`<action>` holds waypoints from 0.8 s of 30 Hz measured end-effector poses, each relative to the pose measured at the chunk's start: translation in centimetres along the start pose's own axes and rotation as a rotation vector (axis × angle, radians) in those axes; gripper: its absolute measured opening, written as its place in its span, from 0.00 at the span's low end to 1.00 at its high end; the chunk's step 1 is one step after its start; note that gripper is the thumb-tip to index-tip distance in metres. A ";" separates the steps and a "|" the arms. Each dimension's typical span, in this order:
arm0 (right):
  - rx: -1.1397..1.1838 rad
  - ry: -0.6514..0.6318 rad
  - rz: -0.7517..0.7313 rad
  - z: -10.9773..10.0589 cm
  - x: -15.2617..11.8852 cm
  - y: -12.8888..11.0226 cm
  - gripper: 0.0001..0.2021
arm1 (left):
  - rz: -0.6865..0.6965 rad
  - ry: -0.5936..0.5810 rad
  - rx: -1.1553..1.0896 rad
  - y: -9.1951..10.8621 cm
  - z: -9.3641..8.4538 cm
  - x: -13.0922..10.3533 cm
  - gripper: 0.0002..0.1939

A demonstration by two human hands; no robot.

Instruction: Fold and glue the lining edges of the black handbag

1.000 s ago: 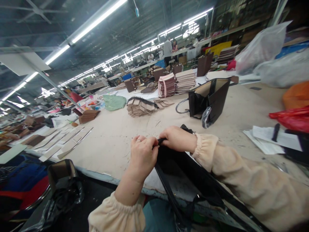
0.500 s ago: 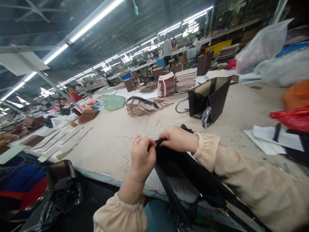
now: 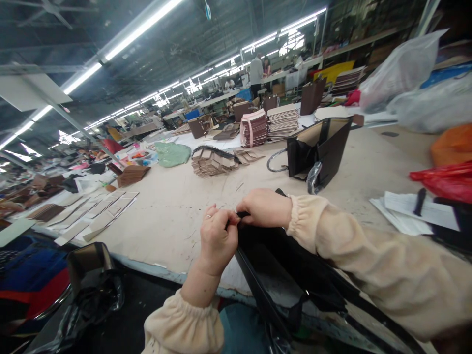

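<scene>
A black handbag (image 3: 280,265) lies at the table's near edge, its opening towards me and its straps trailing to the lower right. My left hand (image 3: 220,236), with a ring on one finger, pinches the far end of the bag's upper edge. Close beside it, almost touching, my right hand (image 3: 262,209) grips the same edge with bent fingers. What exactly lies between the fingertips is too small to make out beyond black material. Past my right hand stands another black bag (image 3: 334,152), open at the top, its handle wrapped in clear plastic.
Bundled beige pieces (image 3: 212,162) and stacks of brown-edged panels (image 3: 282,123) sit farther back. Flat panels (image 3: 106,211) lie at left, near another dark bag (image 3: 90,265) below the table edge. Papers (image 3: 409,211) and a red plastic bag (image 3: 442,179) are at right.
My right hand has moved slightly left, closer to my left hand, along the bag's edge. The left hand keeps its pinch in nearly the same place.
</scene>
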State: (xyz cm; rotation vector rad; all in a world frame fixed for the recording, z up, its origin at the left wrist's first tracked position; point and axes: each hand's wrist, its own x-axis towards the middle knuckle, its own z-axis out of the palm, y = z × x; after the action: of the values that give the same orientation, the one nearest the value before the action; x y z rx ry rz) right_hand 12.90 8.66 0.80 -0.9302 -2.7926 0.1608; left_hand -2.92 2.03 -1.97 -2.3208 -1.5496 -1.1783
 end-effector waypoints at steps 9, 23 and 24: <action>-0.022 0.009 -0.057 0.4 0.4 0.8 0.13 | -0.072 0.013 -0.052 -0.1 0.2 -0.1 0.07; -0.006 -0.041 -0.013 -0.1 0.6 1.2 0.15 | -0.373 -0.322 -0.095 -0.9 -0.7 1.2 0.10; -0.004 -0.040 -0.012 -0.2 0.5 1.2 0.15 | -0.363 -0.310 -0.091 -0.8 -0.6 1.2 0.10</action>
State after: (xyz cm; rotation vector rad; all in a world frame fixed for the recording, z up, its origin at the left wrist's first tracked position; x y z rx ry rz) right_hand 13.20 9.94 0.86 -0.9206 -2.8355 0.1744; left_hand -3.74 3.02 -0.98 -2.4428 -2.1398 -1.0035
